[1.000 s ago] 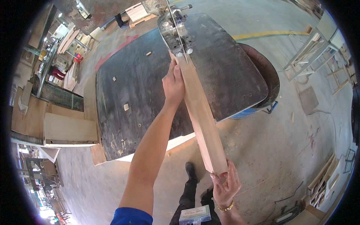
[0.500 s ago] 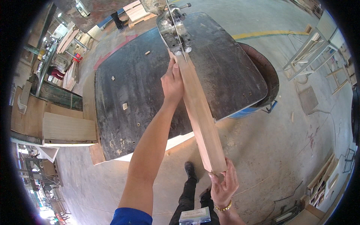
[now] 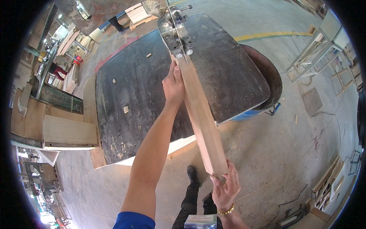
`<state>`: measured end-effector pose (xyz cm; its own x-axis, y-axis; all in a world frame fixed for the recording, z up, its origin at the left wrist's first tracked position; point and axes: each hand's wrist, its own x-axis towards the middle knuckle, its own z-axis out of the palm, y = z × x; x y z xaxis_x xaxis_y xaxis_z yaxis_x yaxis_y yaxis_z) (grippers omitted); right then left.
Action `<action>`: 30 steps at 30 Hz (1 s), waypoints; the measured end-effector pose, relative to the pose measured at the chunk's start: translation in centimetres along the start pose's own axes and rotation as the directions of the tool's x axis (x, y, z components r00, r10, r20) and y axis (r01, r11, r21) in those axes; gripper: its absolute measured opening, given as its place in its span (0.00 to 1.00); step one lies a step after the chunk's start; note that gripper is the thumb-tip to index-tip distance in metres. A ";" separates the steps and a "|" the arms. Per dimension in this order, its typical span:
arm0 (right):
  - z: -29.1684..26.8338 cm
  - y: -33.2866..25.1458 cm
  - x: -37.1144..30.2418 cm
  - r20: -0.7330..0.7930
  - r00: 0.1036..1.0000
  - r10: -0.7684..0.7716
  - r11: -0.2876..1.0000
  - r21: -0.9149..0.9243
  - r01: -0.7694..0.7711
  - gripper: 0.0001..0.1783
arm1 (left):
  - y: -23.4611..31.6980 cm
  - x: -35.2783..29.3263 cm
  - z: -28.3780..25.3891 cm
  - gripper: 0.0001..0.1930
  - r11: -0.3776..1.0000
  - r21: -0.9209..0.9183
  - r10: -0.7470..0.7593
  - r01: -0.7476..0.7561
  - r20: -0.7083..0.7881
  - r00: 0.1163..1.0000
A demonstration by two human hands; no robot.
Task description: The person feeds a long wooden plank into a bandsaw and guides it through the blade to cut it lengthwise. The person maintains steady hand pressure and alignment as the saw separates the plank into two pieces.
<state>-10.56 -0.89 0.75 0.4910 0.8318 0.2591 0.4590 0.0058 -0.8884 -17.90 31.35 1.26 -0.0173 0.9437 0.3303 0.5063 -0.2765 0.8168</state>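
A: Where does the timber (image 3: 203,114) lie just now?

B: Lengthwise away from the person, its far part on the black counter (image 3: 236,72) and its near end out past the counter's edge, over the floor (image 3: 263,160)

A: And how far has it got?

B: Only the far end is at the thin blade (image 3: 176,26), right by the metal guide block (image 3: 173,38). Nearly all the length in view lies on the person's side, so I'd judge this an early stage, with most of the piece left to pass. How deep any cut runs, I can't make out; the guide covers that spot

A: What is each hand doing?

B: The right hand (image 3: 226,187) is clamped on the near end, thumb to one side and fingers to the other. The left hand (image 3: 174,87) rests along the timber's left side, near the blade, digits close together; whether it grips or just presses, I can't tell

A: Anything finished lying about?

B: Just a few small wood blocks (image 3: 126,109) scattered on the counter's left half, well apart from the timber; no finished piece that I can pick out there
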 end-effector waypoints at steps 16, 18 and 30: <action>0.3 0.1 0.1 -0.007 1.000 -0.004 1.000 -0.010 0.004 0.34 | -0.5 0.2 0.2 0.29 0.999 0.027 0.039 -0.038 -0.023 0.999; 0.3 0.2 0.1 -0.008 1.000 -0.004 1.000 -0.015 0.004 0.34 | -0.5 0.2 0.2 0.30 0.999 0.027 0.034 -0.034 -0.022 0.999; 0.4 0.5 0.4 -0.006 1.000 -0.030 0.999 -0.040 0.029 0.34 | -0.2 0.2 0.2 0.29 1.000 0.010 0.006 -0.005 -0.009 1.000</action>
<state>-10.39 -0.33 0.25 0.4814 0.8280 0.2874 0.5025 0.0080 -0.8645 -17.85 31.59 1.10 -0.0226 0.9404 0.3392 0.5151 -0.2799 0.8102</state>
